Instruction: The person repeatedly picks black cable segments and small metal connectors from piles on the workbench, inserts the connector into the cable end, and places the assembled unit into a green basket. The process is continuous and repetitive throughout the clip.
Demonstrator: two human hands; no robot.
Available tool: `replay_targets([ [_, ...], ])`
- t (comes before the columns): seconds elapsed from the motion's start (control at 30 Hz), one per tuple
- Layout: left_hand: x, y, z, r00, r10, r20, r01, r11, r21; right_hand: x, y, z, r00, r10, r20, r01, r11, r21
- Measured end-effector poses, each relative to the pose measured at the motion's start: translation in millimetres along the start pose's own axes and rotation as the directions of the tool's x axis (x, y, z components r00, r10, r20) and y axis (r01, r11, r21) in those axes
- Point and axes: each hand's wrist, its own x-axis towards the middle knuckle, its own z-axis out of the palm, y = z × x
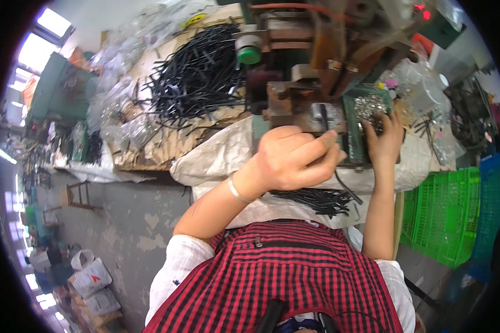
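My left hand (300, 158), with a pale bracelet at the wrist, is closed in a pinch on a thin black strip (324, 117). One end of the strip lies over the small metal block of a bench press (305, 105); the other hangs below my fingers. My right hand (385, 137) reaches over a green tray (356, 145) of small shiny metal pieces (370, 106). Its fingers are apart, with the tips at the pieces; nothing shows in them. A bundle of black strips (316, 200) lies on pale cloth just below my left hand.
A large heap of black strips (200, 77) covers the worn wooden bench (150, 158) at the left, beside clear plastic bags (114, 105). The press carries a green button (249, 54). Green plastic crates (441, 213) stand at the right. A small stool (79, 195) is on the floor.
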Motion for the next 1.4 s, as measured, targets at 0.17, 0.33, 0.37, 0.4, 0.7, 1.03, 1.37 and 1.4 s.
replay_targets([
  [0.17, -2.0, -1.2, 0.5, 0.999, 0.001, -0.04, -0.002, 1.0, -0.024, 1.8, 6.8, 2.5, 0.997, -0.073, -0.038, 0.071, 0.997, -0.039],
  [0.33, -12.3, 15.7, -18.3, 0.977, -0.214, 0.014, 0.215, 0.972, -0.095, 2.0, -2.2, -2.3, 0.998, 0.061, -0.024, -0.059, 0.994, 0.087],
  [0.37, -29.9, 16.4, -24.8, 0.963, -0.267, -0.041, 0.262, 0.96, -0.096, -0.8, -1.8, -2.7, 0.994, 0.107, -0.032, -0.101, 0.986, 0.135],
  [0.4, -63.3, 8.4, -29.3, 0.951, -0.307, -0.042, 0.306, 0.952, -0.023, -2.4, -2.8, -3.6, 0.988, 0.149, -0.035, -0.14, 0.972, 0.189],
  [0.7, -88.4, -98.0, -14.0, 0.568, -0.823, -0.031, 0.812, 0.553, 0.189, 17.4, -21.2, 20.8, 0.995, 0.101, -0.027, -0.077, 0.885, 0.459],
  [1.03, -132.0, -93.8, -128.1, 0.517, -0.728, 0.45, 0.402, 0.671, 0.624, -42.2, 23.6, -36.0, 0.958, 0.285, -0.037, -0.227, 0.828, 0.513],
  [1.37, -130.6, -99.5, -126.1, 0.476, -0.741, 0.473, 0.461, 0.669, 0.584, 18.0, -100.4, -44.6, 0.999, 0.01, 0.052, -0.048, 0.573, 0.818],
  [1.4, -143.0, -96.9, -125.5, 0.442, -0.744, 0.501, 0.426, 0.666, 0.612, 20.9, -111.7, -39.3, 0.994, 0.03, 0.101, -0.101, 0.538, 0.837],
])
